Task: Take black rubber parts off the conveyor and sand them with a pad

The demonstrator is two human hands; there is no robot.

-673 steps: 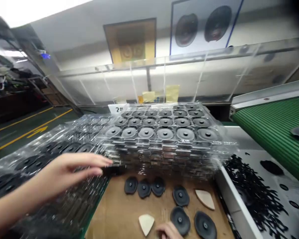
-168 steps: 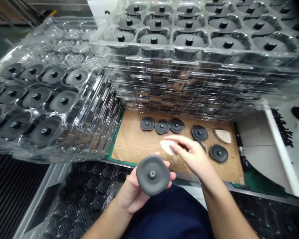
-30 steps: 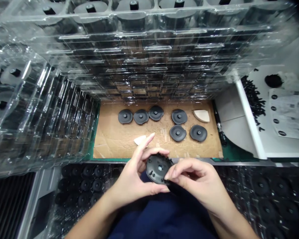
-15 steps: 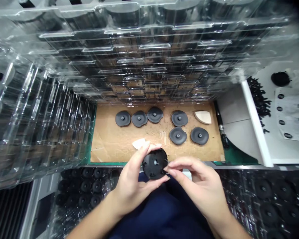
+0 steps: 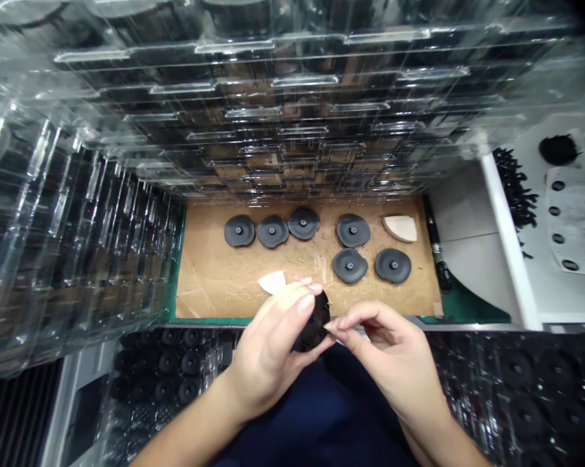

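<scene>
Head view: L hand (image 5: 273, 337) gripped blk disc (image 5: 318, 318), lower ctr, fingers wrapped round edge; R hand (image 5: 387, 347) fingertips pinched tog. at rim, held bit unclear. Disc work apparently incomplete; six other discs (image 5: 302, 224) mid-frame, done/pending unclear.

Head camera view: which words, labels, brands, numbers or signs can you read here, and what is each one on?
No text can be read for certain.
White sheet at the right edge: dark ovals and faint marks, too blurred to read.
Black pen-like tool beside the cardboard: pale marks, too small to read.
Black part in the left hand: no lettering visible.
</scene>
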